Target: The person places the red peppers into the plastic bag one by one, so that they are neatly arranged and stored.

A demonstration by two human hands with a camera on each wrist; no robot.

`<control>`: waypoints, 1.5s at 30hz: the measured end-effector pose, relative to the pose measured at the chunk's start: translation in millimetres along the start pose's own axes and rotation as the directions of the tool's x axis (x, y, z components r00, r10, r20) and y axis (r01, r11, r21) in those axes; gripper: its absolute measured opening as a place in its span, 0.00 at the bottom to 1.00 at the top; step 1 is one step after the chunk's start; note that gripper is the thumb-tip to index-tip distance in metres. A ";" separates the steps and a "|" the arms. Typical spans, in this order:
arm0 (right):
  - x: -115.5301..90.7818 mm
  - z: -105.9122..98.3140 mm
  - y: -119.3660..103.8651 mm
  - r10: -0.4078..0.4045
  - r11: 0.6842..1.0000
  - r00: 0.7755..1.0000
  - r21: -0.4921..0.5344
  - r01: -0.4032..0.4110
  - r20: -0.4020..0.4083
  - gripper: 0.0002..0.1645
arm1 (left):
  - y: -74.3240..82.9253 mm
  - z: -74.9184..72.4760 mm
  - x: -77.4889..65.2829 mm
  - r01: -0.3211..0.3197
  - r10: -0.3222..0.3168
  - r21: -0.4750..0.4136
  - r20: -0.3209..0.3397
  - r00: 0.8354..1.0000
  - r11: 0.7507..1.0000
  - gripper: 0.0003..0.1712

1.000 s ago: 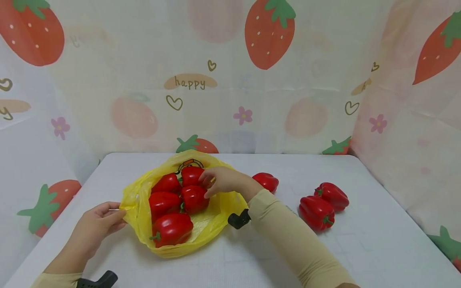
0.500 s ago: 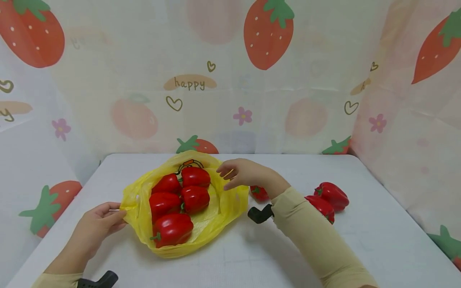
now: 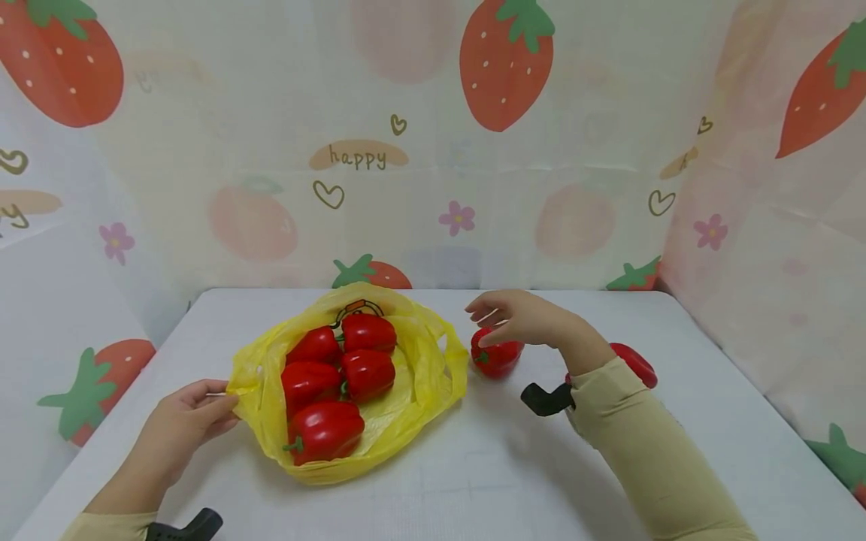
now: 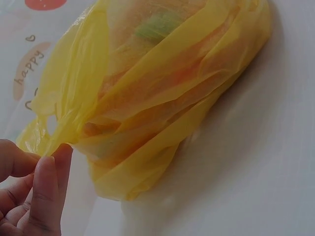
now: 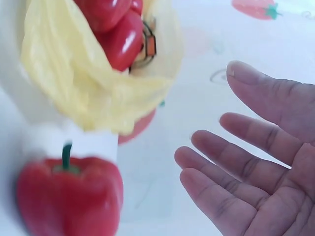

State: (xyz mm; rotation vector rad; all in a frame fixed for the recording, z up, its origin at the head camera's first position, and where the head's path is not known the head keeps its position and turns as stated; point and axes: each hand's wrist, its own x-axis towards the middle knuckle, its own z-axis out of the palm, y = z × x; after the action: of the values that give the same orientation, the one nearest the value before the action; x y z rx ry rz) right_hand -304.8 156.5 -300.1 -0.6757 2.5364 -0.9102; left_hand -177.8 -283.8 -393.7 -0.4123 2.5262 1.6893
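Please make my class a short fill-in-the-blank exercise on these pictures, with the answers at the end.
1. The colour of the bag is ____.
2. In the head view, ____ red peppers show inside the bag.
3. The person's ____ grip pinches the bag.
4. The readable word on the backdrop is ____.

Missing words: yellow; five; left; happy.

The left wrist view is dim, the right wrist's bright.

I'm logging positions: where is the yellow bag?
In the head view, the yellow bag sits left of centre, its edge pinched by the left hand.
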 end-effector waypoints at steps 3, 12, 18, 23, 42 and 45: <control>-11.1 -7.2 8.3 0.011 1.000 1.000 -0.007 -0.011 -0.004 0.28 | -0.7 -0.2 -0.1 -0.002 0.002 -0.002 0.002 1.000 1.000 0.32; -40.5 -19.5 39.1 0.018 1.000 1.000 -0.024 -0.019 -0.022 0.28 | -2.8 -1.4 0.7 -0.024 0.024 -0.035 0.007 1.000 0.999 0.33; -63.3 -31.0 57.2 -0.012 0.999 0.999 -0.030 0.011 -0.050 0.27 | -2.8 -1.6 -0.8 -0.038 0.039 -0.047 0.010 0.999 0.998 0.33; -79.8 -36.3 73.1 -0.002 0.999 0.997 -0.033 0.000 -0.071 0.27 | -2.5 -1.4 -1.1 -0.037 0.038 -0.044 0.009 0.999 0.998 0.32; -120.5 -35.7 111.9 0.110 0.994 0.991 0.035 -0.108 -0.075 0.27 | -4.0 -1.6 -0.1 -0.022 0.022 -0.036 0.005 1.000 0.999 0.33; -122.8 -34.7 115.4 0.125 0.990 0.990 0.069 -0.120 -0.069 0.26 | -3.6 -1.7 -0.4 -0.021 0.022 -0.036 0.005 1.000 0.999 0.33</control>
State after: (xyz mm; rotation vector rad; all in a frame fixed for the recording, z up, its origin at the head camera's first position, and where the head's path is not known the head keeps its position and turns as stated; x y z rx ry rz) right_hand -256.8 318.8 -330.7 -0.4695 2.5675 -0.9858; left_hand -176.4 -286.7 -396.2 -0.3836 2.5084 1.7432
